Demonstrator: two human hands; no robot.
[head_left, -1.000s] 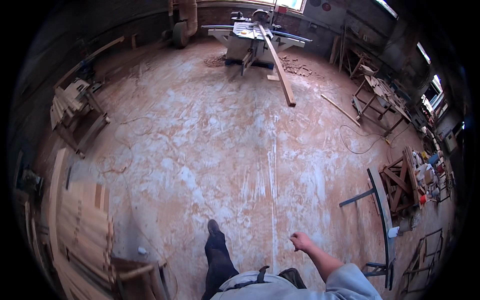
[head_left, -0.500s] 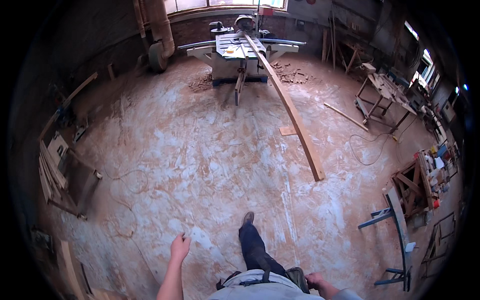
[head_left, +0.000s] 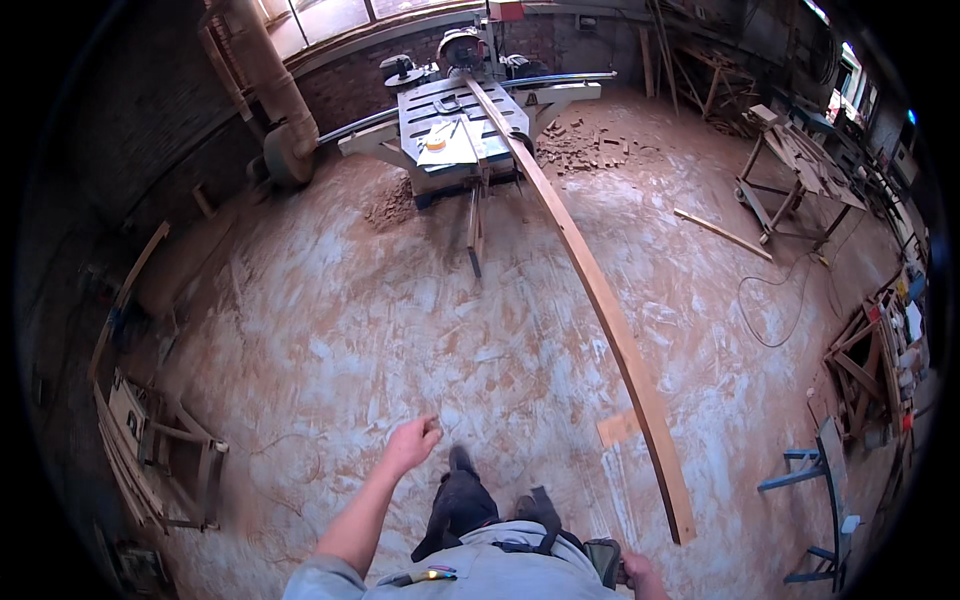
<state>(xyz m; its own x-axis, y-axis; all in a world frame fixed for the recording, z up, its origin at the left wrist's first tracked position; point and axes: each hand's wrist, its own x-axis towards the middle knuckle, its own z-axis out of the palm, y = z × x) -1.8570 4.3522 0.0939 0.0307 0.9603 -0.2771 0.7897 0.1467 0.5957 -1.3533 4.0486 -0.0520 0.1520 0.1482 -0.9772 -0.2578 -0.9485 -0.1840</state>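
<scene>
My left hand (head_left: 413, 444) is out in front of me over the floor, its fingers curled closed. A small dark bit shows at the fingertips, too small to name. Low by my right hip, my right hand (head_left: 636, 570) is partly visible beside a dark pouch (head_left: 603, 560) at my waist. Its fingers look curled; whatever they hold, if anything, is hidden. A long wooden beam (head_left: 603, 300) slopes from the saw machine's slotted table (head_left: 422, 105) toward me, ending ahead of my right side. Neither hand touches it.
A short board (head_left: 619, 428) lies by the beam. Offcuts (head_left: 600, 150) litter the floor near the machine. A wooden stick (head_left: 722, 234) and a looped cable (head_left: 745, 310) lie at right, with a blue trestle (head_left: 832, 480) nearer. A wooden frame (head_left: 205, 470) stands at left.
I have stepped forward, so the machine and the beam's near end are closer. My left hand has swung forward and to the right. My right hand remains low beside the pouch.
</scene>
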